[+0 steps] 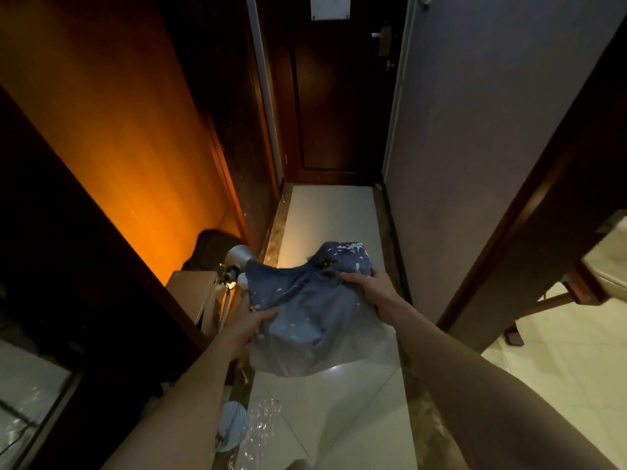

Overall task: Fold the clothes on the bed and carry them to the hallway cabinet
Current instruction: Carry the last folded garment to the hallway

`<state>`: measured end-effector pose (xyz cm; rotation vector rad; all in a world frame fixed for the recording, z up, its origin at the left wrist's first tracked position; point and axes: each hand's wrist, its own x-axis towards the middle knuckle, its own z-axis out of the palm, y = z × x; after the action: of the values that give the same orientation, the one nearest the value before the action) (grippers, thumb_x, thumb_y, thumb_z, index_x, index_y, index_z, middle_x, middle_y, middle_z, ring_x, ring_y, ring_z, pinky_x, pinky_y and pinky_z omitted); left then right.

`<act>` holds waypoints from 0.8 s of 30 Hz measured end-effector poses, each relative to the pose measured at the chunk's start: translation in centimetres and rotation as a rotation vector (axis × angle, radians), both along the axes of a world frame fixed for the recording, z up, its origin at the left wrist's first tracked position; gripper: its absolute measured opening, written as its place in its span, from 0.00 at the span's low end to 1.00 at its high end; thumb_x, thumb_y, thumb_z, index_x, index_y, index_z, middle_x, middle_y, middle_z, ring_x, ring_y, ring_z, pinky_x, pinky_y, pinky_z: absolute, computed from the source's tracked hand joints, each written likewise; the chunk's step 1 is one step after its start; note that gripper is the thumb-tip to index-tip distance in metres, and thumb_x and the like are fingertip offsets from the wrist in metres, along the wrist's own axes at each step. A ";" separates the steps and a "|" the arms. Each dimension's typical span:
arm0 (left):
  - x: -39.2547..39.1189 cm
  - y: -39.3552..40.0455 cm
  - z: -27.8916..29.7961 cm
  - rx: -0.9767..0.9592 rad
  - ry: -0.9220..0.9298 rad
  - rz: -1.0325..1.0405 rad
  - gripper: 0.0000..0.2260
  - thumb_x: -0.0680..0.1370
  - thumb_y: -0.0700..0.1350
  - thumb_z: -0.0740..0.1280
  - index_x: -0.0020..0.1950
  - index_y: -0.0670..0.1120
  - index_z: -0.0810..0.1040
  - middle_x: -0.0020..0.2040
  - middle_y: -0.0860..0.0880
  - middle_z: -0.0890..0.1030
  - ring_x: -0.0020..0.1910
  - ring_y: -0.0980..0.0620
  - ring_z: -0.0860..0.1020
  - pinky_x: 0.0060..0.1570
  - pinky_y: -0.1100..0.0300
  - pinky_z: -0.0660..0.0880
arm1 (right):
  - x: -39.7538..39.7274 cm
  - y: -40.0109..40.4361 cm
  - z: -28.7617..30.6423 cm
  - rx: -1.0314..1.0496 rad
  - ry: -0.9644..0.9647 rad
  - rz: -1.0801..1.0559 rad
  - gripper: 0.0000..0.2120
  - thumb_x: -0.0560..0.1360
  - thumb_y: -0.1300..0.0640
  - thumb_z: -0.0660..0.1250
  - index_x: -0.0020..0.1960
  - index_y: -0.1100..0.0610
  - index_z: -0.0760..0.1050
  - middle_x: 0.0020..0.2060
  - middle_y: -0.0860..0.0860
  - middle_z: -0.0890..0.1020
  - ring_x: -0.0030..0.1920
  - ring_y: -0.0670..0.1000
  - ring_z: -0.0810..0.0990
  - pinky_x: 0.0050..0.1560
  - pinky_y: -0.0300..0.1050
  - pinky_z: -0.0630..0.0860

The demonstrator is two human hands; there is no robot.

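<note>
The clothes (305,307) are a loosely folded bundle of blue fabric flecked with white marks, darker at the far end and paler, greyer at the near edge, with rumpled folds across the top. The bundle is held in the air over the pale tiled floor (332,212) of a narrow hallway, in front of the person and between both outstretched arms.

The left hand (249,322) has a grip on the bundle's left edge, thumb on top and fingers curled beneath the cloth. The right hand (368,283) has a grip on the far right side, fingers curled over the fabric.

To the left stands the open cabinet (112,137), its inner wall lit orange. Low inside it lie a dark rounded shape (212,247), too dim to identify, a pale box (195,290) and a silver lamp (239,257) just beside the bundle's left corner. A dark door (336,96) closes the hallway's far end.
</note>
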<state>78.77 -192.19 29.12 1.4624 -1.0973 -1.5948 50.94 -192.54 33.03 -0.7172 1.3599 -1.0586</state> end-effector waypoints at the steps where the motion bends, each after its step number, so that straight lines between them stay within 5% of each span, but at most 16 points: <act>1: 0.0 -1.6 0.0 0.006 0.001 -0.003 0.26 0.73 0.38 0.74 0.66 0.56 0.71 0.62 0.50 0.80 0.61 0.48 0.79 0.62 0.47 0.74 | -0.1 -1.7 0.0 -0.001 0.003 0.005 0.23 0.69 0.58 0.78 0.60 0.60 0.76 0.48 0.57 0.84 0.47 0.56 0.84 0.41 0.46 0.80; 6: 0.1 -10.0 -0.3 -0.009 -0.017 0.007 0.27 0.71 0.40 0.76 0.66 0.56 0.71 0.62 0.49 0.79 0.61 0.46 0.78 0.62 0.45 0.74 | -0.2 -10.4 -0.7 0.010 -0.017 0.018 0.16 0.70 0.60 0.77 0.54 0.56 0.76 0.45 0.55 0.84 0.46 0.55 0.84 0.46 0.48 0.82; 9: -0.3 -15.9 -0.2 -0.039 -0.015 0.023 0.27 0.73 0.36 0.73 0.67 0.51 0.69 0.60 0.49 0.79 0.59 0.46 0.78 0.53 0.53 0.76 | 0.0 -16.5 -1.1 -0.019 -0.028 0.007 0.17 0.69 0.63 0.77 0.56 0.59 0.77 0.45 0.56 0.85 0.44 0.52 0.85 0.41 0.43 0.81; 11: 0.0 -20.1 -0.3 -0.074 -0.058 0.030 0.27 0.72 0.34 0.74 0.69 0.45 0.70 0.60 0.46 0.80 0.60 0.43 0.78 0.58 0.48 0.76 | 0.4 -20.8 -1.2 -0.035 -0.027 -0.005 0.17 0.69 0.65 0.76 0.56 0.61 0.78 0.45 0.56 0.86 0.42 0.51 0.85 0.38 0.39 0.79; 14: 0.7 -26.0 0.1 -0.023 -0.051 0.030 0.31 0.71 0.40 0.77 0.71 0.50 0.70 0.62 0.47 0.79 0.61 0.44 0.78 0.65 0.41 0.72 | 0.7 -26.9 -0.8 -0.022 -0.019 0.032 0.16 0.68 0.62 0.78 0.55 0.57 0.79 0.47 0.56 0.86 0.46 0.53 0.86 0.39 0.41 0.78; 21: 1.6 -37.5 0.9 0.000 -0.005 0.037 0.32 0.65 0.49 0.81 0.64 0.62 0.71 0.62 0.50 0.80 0.60 0.47 0.79 0.63 0.44 0.73 | 1.3 -39.9 -1.2 -0.039 -0.010 0.079 0.18 0.68 0.63 0.77 0.56 0.60 0.80 0.47 0.58 0.86 0.48 0.57 0.86 0.44 0.46 0.81; 24: 1.6 -41.6 0.3 0.020 0.012 0.101 0.29 0.70 0.44 0.78 0.66 0.58 0.69 0.61 0.48 0.79 0.59 0.47 0.79 0.56 0.49 0.76 | 1.4 -45.8 -2.0 -0.037 0.003 0.167 0.19 0.68 0.61 0.77 0.58 0.61 0.79 0.48 0.57 0.86 0.48 0.57 0.85 0.49 0.50 0.82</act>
<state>80.37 -233.79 29.42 1.4955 -0.9884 -1.5460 52.37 -238.37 31.02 -0.8452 1.2621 -0.9524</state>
